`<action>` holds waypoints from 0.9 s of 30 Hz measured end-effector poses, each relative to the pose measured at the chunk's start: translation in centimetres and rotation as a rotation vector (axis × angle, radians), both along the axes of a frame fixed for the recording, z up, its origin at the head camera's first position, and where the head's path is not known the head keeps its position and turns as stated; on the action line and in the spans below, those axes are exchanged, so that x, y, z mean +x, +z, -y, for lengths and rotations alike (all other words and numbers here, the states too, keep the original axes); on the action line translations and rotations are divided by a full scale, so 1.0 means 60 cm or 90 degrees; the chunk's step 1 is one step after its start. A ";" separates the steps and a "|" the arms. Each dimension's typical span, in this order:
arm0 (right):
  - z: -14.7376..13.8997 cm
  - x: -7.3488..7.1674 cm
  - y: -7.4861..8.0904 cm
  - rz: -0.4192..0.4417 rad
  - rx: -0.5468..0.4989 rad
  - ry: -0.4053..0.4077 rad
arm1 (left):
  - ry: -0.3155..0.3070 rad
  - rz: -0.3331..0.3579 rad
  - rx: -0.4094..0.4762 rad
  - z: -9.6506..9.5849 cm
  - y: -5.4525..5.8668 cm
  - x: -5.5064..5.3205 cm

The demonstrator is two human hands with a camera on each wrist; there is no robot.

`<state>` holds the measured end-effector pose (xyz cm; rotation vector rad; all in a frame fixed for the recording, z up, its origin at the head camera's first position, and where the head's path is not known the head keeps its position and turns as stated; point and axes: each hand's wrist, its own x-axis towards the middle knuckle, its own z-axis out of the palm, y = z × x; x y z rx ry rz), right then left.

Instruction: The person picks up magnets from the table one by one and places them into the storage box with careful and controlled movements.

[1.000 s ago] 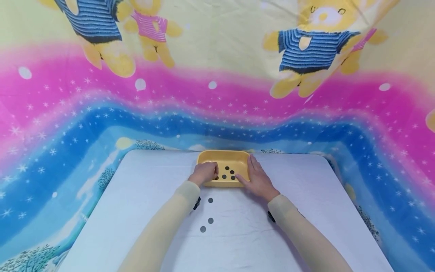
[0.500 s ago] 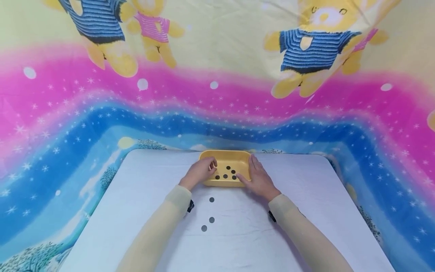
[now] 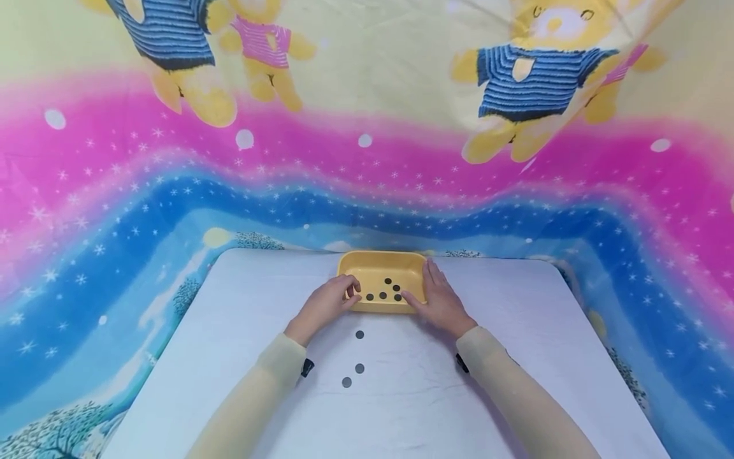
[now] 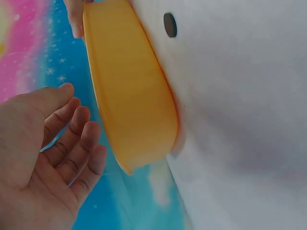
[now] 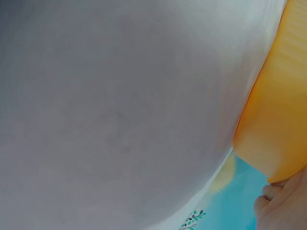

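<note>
A: What is hidden or cut off?
B: In the right wrist view, the lower right corner crops the right hand (image 5: 288,206), and the right edge crops the yellow tray (image 5: 278,110). The left wrist view shows only the tray's outer wall, so its contents are out of sight there.
A: Where is the tray?
B: In the head view, just below the frame's middle, at the far edge of the white counter (image 3: 493,306). Five dark discs (image 3: 383,295) are visible inside; three grey discs (image 3: 359,368) lie below it on the counter.
A: And the arms?
B: Both reach up from the bottom edge in pale sleeves (image 3: 252,395), the left hand (image 3: 327,303) at the tray's left end, the right at its right end.
A: Each grip?
B: The left is partly open, fingers loosely curved, palm bare; a gap parts fingertips from tray. The right is wide, fingers straight along the tray's end, thumb over the near rim. How firmly it presses, I cannot tell.
</note>
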<state>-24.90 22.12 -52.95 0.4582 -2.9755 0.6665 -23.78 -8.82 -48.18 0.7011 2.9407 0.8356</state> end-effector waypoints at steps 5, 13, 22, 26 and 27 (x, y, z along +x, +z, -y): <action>0.001 0.002 0.006 -0.004 -0.011 0.001 | -0.017 -0.008 0.002 0.006 -0.009 0.025; 0.000 0.002 0.003 0.012 -0.011 0.002 | -0.074 -0.053 -0.102 0.005 -0.040 0.060; -0.001 -0.001 0.001 0.007 -0.010 0.003 | -0.098 -0.033 -0.180 0.004 -0.070 0.068; -0.001 0.000 0.000 0.011 -0.010 0.000 | -0.103 -0.035 -0.192 0.002 -0.077 0.072; 0.000 0.001 0.000 0.011 -0.010 0.000 | -0.103 -0.036 -0.192 0.001 -0.078 0.073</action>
